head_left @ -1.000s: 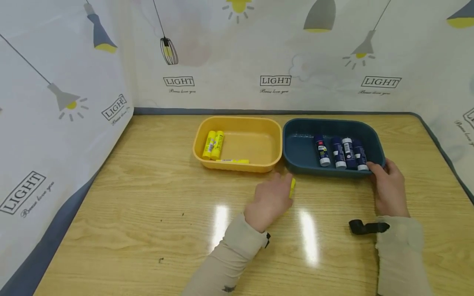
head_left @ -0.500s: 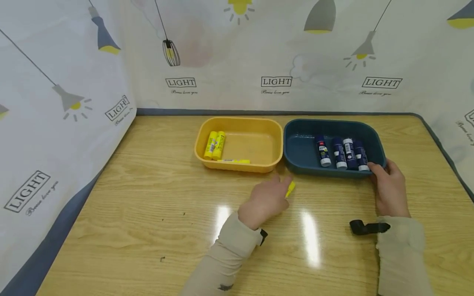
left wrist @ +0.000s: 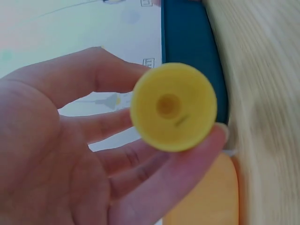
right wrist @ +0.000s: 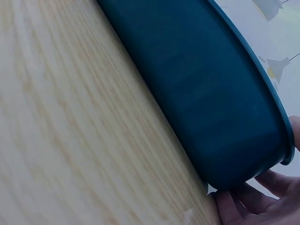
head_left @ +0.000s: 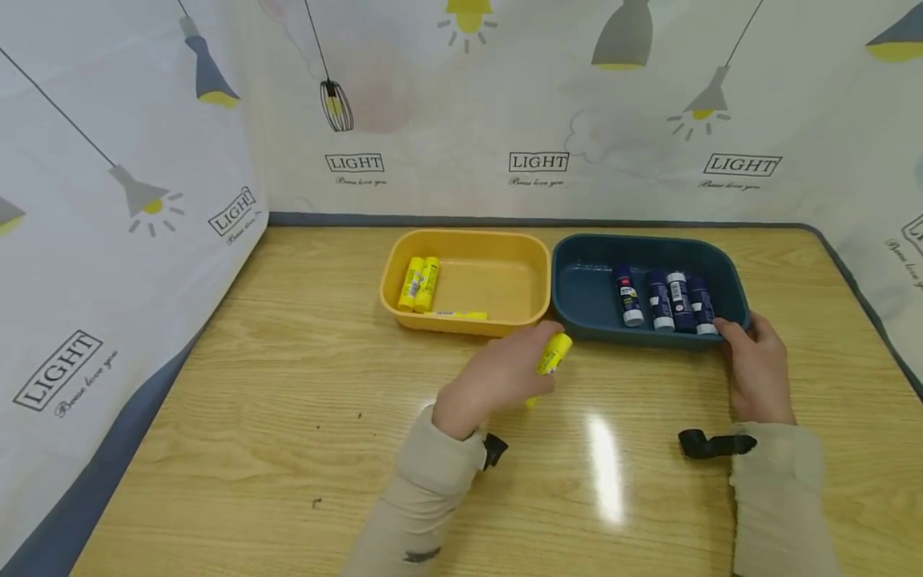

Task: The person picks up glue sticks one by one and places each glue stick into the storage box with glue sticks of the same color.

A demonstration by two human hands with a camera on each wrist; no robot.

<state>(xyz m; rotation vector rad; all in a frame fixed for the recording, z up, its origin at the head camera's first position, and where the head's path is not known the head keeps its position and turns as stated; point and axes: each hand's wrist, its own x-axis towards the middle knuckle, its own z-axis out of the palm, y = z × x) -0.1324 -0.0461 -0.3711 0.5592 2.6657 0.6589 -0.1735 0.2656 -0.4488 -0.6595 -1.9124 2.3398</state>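
Observation:
Between its thumb and fingers, my left hand (head_left: pixel 497 373) pinches a yellow glue stick (head_left: pixel 554 355), tilted over the table in front of the two trays. The left wrist view shows the round end of that glue stick (left wrist: pixel 187 103) facing the camera. My right hand (head_left: pixel 760 369) grips the near right corner of the dark blue tray (head_left: pixel 620 334), thumb at the rim. In the right wrist view, fingers (right wrist: pixel 255 199) bend around the outside of that corner. Several navy glue sticks (head_left: pixel 659 300) with white ends lie inside the blue tray.
Beside the blue tray on its left stands a yellow tray (head_left: pixel 497 280), holding two yellow glue sticks (head_left: pixel 418 284) side by side and another (head_left: pixel 469 316) along the front wall. Behind the wooden table (head_left: pixel 252 385) hangs a lamp-print sheet (head_left: pixel 433 104).
My left hand has shifted slightly left and turned with the yellow glue stick, which shows more now. My right hand stays on the blue tray's corner.

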